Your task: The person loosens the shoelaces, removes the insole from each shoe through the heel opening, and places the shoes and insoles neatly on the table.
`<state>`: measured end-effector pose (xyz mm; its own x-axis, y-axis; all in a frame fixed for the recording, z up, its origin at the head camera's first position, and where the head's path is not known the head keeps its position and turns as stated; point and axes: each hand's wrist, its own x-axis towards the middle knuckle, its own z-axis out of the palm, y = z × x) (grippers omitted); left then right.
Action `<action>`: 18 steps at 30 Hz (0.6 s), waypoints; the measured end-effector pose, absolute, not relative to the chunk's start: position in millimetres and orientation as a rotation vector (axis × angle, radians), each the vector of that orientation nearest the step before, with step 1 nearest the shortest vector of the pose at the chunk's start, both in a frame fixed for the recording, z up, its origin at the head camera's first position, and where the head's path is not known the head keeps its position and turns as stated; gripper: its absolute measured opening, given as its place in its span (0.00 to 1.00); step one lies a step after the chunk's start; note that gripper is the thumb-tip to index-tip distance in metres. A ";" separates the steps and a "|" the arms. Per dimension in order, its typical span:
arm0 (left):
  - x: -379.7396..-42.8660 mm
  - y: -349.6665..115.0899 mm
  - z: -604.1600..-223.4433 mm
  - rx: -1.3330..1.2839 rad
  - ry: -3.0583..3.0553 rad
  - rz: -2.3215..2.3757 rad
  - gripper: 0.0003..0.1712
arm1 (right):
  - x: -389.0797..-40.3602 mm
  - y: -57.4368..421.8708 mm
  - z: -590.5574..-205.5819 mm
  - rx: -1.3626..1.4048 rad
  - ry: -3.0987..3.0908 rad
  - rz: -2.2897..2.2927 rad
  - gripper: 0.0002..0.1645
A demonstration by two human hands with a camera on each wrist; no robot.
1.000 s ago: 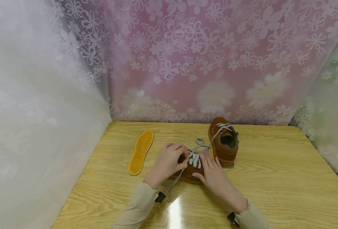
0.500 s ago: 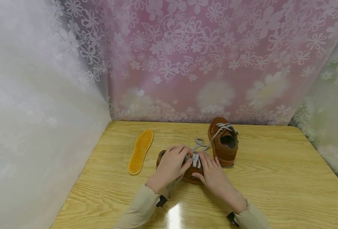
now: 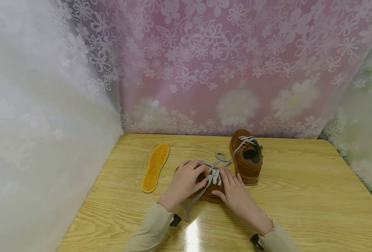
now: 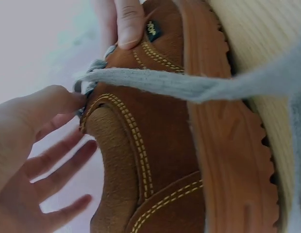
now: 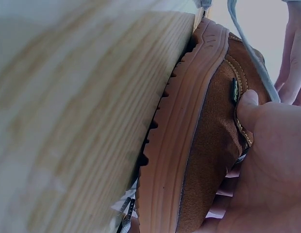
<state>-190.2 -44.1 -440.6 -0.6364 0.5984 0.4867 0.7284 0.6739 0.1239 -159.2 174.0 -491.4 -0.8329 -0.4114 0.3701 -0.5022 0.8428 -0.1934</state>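
Note:
A brown lace-up shoe (image 3: 212, 197) lies sole down on the table, toe pointing right. My right hand (image 3: 238, 196) grips its toe end, the thumb on the near side by a small dark tag (image 5: 234, 91) and the fingers over the far side. At the top of the lacing, my left hand (image 3: 186, 182) pinches the grey shoelace (image 4: 145, 80) between thumb and index finger. Its other fingers spread beside the shoe's collar (image 4: 114, 165). One lace end drapes over the near side down to the table. The shoe opening is mostly hidden behind the left hand.
A second brown shoe (image 3: 248, 169) stands behind the right hand, its grey lace trailing toward the first shoe. To the left lies an orange insole (image 3: 155, 168) on the wooden table (image 3: 299, 182). A floral curtain (image 3: 220, 70) hangs behind the table.
My left hand moved right over the lacing, then back left a little, to the top of the laces. The near lace end shifted along the shoe's side. My right hand stayed on the toe.

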 end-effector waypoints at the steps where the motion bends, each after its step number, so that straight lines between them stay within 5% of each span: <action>1: -190.0 -43.3 -440.9 -1.033 -2.454 -0.413 0.06 | -159.5 174.0 -491.3 0.693 -2.703 0.410 0.49; 10: -182.7 -39.0 -438.7 -0.983 -2.292 -0.148 0.07 | -158.7 173.6 -492.3 0.695 -2.676 0.399 0.48; 18: -178.5 -36.4 -439.6 -1.057 -2.356 -0.358 0.11 | -159.4 173.1 -491.8 0.687 -2.710 0.386 0.49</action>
<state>-178.5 -36.4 -439.6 -0.5544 0.6116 0.5644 0.7519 0.6589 0.0245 -159.4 173.1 -491.8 -0.8340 -0.4126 0.3663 -0.4985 0.8480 -0.1798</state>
